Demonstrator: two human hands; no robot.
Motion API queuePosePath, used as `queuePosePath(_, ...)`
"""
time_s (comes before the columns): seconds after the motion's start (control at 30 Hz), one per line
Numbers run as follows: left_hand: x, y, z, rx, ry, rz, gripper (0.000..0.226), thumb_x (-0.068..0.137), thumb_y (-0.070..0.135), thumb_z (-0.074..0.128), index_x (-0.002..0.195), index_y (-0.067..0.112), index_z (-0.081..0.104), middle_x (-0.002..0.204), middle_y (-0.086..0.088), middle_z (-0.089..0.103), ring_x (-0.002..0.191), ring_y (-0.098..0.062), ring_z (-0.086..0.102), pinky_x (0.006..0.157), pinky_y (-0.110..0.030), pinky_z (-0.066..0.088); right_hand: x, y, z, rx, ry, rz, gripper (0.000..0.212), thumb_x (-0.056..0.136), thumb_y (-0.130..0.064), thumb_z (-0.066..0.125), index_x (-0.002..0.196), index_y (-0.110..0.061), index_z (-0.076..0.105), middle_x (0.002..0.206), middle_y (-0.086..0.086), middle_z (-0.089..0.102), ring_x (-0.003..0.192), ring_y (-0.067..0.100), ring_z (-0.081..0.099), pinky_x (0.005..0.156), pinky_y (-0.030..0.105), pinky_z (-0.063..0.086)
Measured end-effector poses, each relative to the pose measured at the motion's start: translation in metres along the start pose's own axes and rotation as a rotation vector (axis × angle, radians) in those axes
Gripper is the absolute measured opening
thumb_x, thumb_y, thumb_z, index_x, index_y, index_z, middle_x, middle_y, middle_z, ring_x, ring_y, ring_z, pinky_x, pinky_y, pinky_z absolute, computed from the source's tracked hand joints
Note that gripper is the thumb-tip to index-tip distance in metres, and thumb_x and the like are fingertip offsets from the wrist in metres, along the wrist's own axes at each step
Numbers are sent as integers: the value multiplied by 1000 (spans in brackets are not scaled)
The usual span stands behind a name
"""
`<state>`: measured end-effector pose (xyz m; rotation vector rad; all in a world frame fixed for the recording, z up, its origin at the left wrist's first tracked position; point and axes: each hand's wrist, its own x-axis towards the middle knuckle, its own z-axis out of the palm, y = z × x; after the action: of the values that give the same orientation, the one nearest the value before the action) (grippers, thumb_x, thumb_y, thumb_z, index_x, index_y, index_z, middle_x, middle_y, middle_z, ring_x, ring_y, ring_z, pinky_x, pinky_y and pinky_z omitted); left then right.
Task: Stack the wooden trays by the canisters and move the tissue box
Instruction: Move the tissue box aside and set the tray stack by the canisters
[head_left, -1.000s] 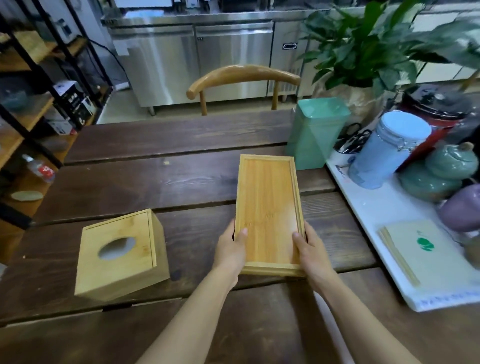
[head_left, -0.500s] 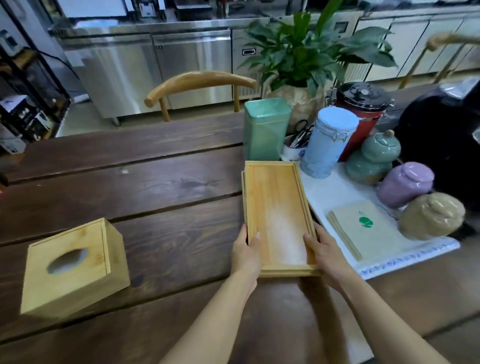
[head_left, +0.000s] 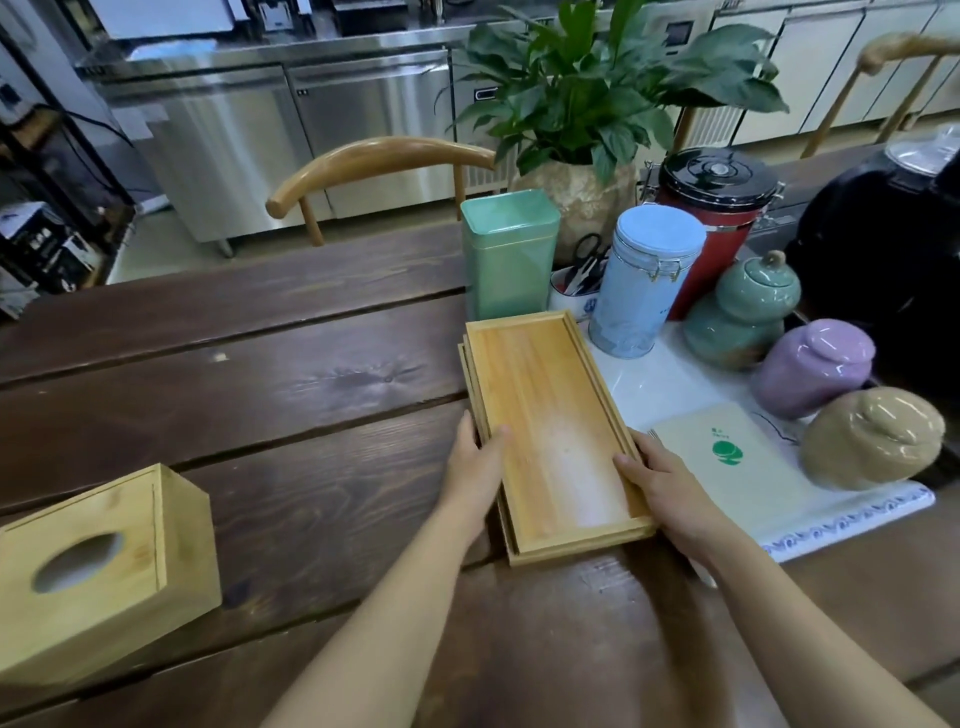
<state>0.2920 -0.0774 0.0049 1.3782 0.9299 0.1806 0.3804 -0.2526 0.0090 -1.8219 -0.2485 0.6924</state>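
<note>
One head-worn wide-angle view looks forward and down across a table from the near edge. Both forearms enter from 6 o'clock; the left hand and right hand sit close below the lens, near frame centre. Canisters lie at 1 to 2 o'clock, a chair at 12, a steel counter far beyond it. Edges bow from lens distortion. No second view shares the scene.

A café or tea-shop back room: steel under-counter fridges line the far wall, and tea canisters, ceramic jars and a potted plant crowd the plank desk.
</note>
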Motion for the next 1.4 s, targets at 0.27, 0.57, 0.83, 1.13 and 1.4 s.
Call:
queuePosePath(0.27,37,15,21,-82,38,45,55,93,21,42,142,37,22,144,-4,41,124,-26,44,103,-54,35,0,-10,-6,-153,12,-19,22,92,-14,48,104,-21,66,95,-1,68,90,17,61,79,30,45)
queuePosePath(0.57,38,10,19,-181,-2,34,51,95,17,36,139,39,26,136,-3,49,118,-24,49,101,-51,38,23,-23,-8,-426,88,-78,20,88,-18,55,104,-17,67,100,5,59,78,14,53,69,26,33)
queuePosePath(0.83,58,14,7,-56,-12,58,74,86,47,50,145,35,7,151,-2,29,132,-24,35,107,-49,31,45,-25,-5,-199,10,-49,23,88,-19,58,110,-22,61,91,-5,65,73,1,63,60,15,48)
queuePosePath(1.13,65,17,19,-221,9,74,74,87,42,52,145,37,6,151,0,30,131,-22,36,107,-49,31,73,-33,-4,-72,-135,-2,35,92,-15,51,120,-35,53,106,-11,66,88,7,66,71,23,50)
queuePosePath(1.4,62,17,20,-239,-23,165,57,94,35,41,143,42,14,146,-1,38,126,-22,42,104,-52,35,75,-29,-3,-103,-139,-30,35,95,-21,44,102,-52,57,102,-21,67,93,4,63,82,26,47)
